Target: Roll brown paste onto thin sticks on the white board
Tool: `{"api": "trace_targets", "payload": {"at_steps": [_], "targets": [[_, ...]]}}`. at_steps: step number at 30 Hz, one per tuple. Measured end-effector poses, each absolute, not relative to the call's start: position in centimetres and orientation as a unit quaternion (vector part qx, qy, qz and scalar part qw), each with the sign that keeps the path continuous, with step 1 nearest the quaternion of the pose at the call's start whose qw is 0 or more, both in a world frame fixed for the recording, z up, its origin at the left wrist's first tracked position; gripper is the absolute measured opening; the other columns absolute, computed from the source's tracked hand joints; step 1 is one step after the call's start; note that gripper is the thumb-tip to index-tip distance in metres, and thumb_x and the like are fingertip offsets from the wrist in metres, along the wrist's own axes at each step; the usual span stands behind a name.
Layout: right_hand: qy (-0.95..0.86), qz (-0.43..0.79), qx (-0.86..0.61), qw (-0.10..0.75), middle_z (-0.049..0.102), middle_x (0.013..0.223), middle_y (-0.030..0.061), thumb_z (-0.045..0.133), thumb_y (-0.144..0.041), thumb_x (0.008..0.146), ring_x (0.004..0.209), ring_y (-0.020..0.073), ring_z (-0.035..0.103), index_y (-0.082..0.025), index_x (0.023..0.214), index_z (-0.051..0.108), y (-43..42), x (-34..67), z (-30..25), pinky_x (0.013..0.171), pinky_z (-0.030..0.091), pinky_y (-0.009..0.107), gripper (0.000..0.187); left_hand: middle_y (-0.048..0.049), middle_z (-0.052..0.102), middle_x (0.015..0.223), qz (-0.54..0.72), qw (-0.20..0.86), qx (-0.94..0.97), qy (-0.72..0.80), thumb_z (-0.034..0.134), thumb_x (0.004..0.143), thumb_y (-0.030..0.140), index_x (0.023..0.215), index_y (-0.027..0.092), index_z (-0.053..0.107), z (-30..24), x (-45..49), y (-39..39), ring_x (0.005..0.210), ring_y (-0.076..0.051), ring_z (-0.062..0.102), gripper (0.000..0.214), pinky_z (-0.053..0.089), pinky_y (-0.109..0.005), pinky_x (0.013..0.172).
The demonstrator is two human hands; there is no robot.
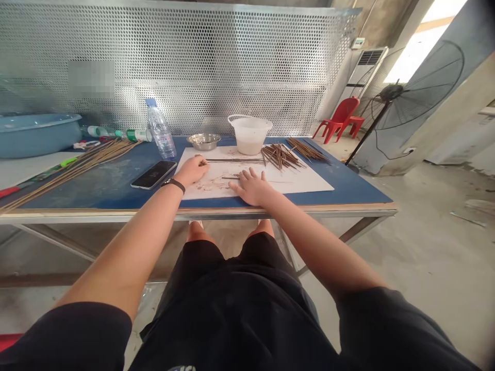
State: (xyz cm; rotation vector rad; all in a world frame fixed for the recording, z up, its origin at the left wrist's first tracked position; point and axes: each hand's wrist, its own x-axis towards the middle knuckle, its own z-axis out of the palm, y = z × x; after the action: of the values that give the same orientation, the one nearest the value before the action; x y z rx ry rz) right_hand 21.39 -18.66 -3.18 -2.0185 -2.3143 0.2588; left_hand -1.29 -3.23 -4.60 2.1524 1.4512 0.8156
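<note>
My left hand (194,170), with a black band on the wrist, rests at the left side of a white board (309,180). Its fingers are curled in at the left end of several thin dark sticks (235,161); what they hold, if anything, is hidden. Flat on the board, fingers spread, lies my right hand (254,187). A short dark rod (230,178) with a thin tail reaching right passes under its fingers. Brown smears mark the board. Beyond my right hand, a loose pile of thin brown sticks (281,156) lies by a white bucket (250,136).
A steel bowl (203,141), a water bottle (161,131) and a phone (153,174) stand or lie left of the board. Long tan sticks (83,167) and a blue basin (36,135) are farther left. Perforated metal (174,67) closes off the back. More sticks (307,149) lie right.
</note>
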Motion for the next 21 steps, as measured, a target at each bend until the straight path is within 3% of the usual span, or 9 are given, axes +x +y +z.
{"api": "trace_targets", "payload": {"at_steps": [4,10,17,19,21], "targets": [[-0.751,0.089,-0.655,0.003,0.014,0.191,0.0182,0.009,-0.065,0.114,0.177,0.0424,0.003,-0.01,0.182,0.027,-16.3,22.5,-2.6,0.138,0.006,0.073,0.089,-0.0008,0.06,0.073,0.291,0.216,0.766,0.532,0.069,0.093,0.027,0.083,0.024,0.059,-4.2,-1.1,-3.6,0.061,-0.018,0.05,0.015,0.036,-0.031,0.056],[-0.778,0.057,-0.625,0.025,0.015,0.19,0.0164,0.003,-0.079,0.108,0.177,0.0418,0.005,-0.006,0.181,0.026,-20.2,23.7,-3.9,0.14,0.004,0.07,0.106,-0.0007,0.06,0.07,0.284,0.218,0.765,0.536,0.069,0.093,0.025,0.082,0.024,0.058,-3.7,-0.9,-4.4,0.059,-0.019,0.049,0.016,0.036,-0.033,0.057],[-0.781,0.056,-0.621,0.039,0.018,0.189,0.0192,0.014,-0.07,0.113,0.177,0.041,0.008,0.001,0.179,0.024,-21.3,23.7,-3.4,0.141,0.009,0.066,0.098,-0.0022,0.065,0.076,0.284,0.215,0.765,0.537,0.07,0.093,0.029,0.082,0.024,0.058,-4.0,-1.0,-3.7,0.062,-0.019,0.054,0.018,0.039,-0.032,0.059],[-0.774,0.055,-0.627,0.068,0.026,0.187,0.0216,0.021,-0.061,0.116,0.176,0.0391,0.02,0.003,0.178,0.028,-20.3,24.8,-2.7,0.14,0.02,0.058,0.089,-0.0025,0.066,0.077,0.283,0.21,0.768,0.535,0.07,0.093,0.03,0.081,0.024,0.058,-3.9,-1.0,-3.7,0.066,-0.02,0.055,0.018,0.04,-0.032,0.062],[-0.753,0.044,-0.651,0.084,0.046,0.178,0.0247,0.032,-0.049,0.116,0.166,0.0389,0.043,0.001,0.172,0.042,-19.7,26.7,-2.2,0.133,0.038,0.051,0.076,-0.0028,0.066,0.078,0.286,0.207,0.769,0.533,0.07,0.092,0.03,0.081,0.024,0.058,-3.8,-1.0,-3.8,0.068,-0.02,0.056,0.018,0.041,-0.032,0.064]]}}
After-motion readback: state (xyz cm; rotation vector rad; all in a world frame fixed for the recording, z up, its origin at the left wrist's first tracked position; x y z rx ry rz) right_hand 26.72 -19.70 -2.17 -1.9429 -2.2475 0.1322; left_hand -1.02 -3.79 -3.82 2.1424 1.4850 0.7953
